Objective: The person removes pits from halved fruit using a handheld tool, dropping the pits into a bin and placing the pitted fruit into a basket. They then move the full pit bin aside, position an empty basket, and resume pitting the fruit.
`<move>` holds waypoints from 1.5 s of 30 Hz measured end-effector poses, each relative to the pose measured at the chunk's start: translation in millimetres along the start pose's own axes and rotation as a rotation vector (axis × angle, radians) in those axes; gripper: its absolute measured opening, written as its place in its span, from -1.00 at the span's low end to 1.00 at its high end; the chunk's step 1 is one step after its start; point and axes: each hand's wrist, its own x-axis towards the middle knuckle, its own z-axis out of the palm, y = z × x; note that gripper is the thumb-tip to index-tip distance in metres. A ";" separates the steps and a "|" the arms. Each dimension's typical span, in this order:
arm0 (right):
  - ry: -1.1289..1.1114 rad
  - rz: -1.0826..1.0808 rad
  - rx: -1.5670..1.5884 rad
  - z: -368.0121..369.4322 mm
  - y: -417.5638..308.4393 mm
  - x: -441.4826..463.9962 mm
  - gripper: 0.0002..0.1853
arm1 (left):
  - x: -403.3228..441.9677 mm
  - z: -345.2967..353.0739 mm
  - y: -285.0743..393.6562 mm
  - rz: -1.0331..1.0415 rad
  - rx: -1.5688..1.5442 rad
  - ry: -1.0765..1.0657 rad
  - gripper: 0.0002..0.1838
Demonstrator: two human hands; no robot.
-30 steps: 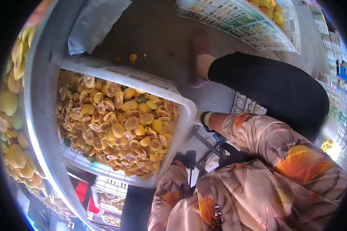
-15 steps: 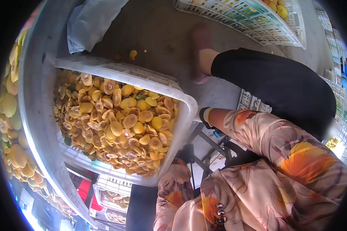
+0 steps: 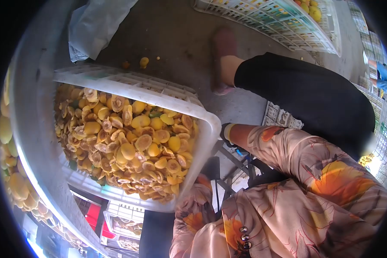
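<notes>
A white plastic crate [image 3: 159, 105] full of halved yellow fruit [image 3: 127, 150], which look like apricots with browning cut faces, is in front of me. My right arm [image 3: 241, 133], with a dark band at the wrist, reaches the crate's near corner; its hand is hidden by the crate wall. My left sleeve [image 3: 195, 206] ends at the same near side, lower in the view, and that hand is also hidden. Whether either hand grips the crate cannot be seen. A few whole-looking fruits and green leaves are mixed among the halves.
A pale curved rim [image 3: 19, 129] borders the crate, with more yellow fruit [image 3: 17, 185] beyond it. A plastic bag [image 3: 94, 30] and loose fruit [image 3: 144, 62] are on the floor. Another slatted crate [image 3: 266, 21] is at the top. A person in blue [image 3: 385, 77] is at the far right.
The crate, bag and left rim sit slightly farther left in the view. My arms stay almost where they were. More of the person in blue shows at the right edge.
</notes>
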 end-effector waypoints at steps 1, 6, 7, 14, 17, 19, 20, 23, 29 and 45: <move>-0.017 0.060 0.066 -0.9 2.2 -2.9 -0.52 | -0.2 -0.7 3.8 0.012 -0.009 0.011 -0.48; -0.087 0.431 0.524 -112.3 -54.5 -50.9 -0.47 | -5.9 -2.6 44.6 0.142 -0.173 0.087 -0.45; 0.044 0.399 0.590 -109.8 -52.5 -62.0 -0.48 | -6.4 -4.2 60.3 0.186 -0.257 0.104 -0.44; 0.093 0.511 0.780 -237.5 -149.2 -170.8 -0.74 | -120.7 -78.3 183.2 0.631 -0.080 0.416 -0.42; 0.226 0.092 0.881 -246.8 -168.4 -196.9 -0.79 | -176.6 -124.0 211.4 0.289 -1.277 0.057 -0.53; 0.237 -0.228 0.800 -245.6 -191.5 -193.2 -0.77 | -205.5 -163.7 189.5 0.701 -0.571 0.497 -0.64; 0.193 -0.342 0.693 -254.0 -213.5 -190.5 -0.75 | -215.8 -183.4 173.0 0.817 -0.261 0.657 -0.65; 0.003 -0.272 0.797 -300.1 -277.7 -204.5 -0.71 | -255.9 -235.5 147.8 0.697 -0.471 0.898 -0.61; 0.286 0.099 0.237 -279.7 -141.9 -116.0 -0.70 | -286.3 -244.5 122.9 0.277 -0.555 0.444 -0.72; -0.152 0.261 -0.447 -153.7 -27.1 -32.7 -0.67 | -15.5 2.2 -45.8 -0.038 -0.130 0.162 -0.59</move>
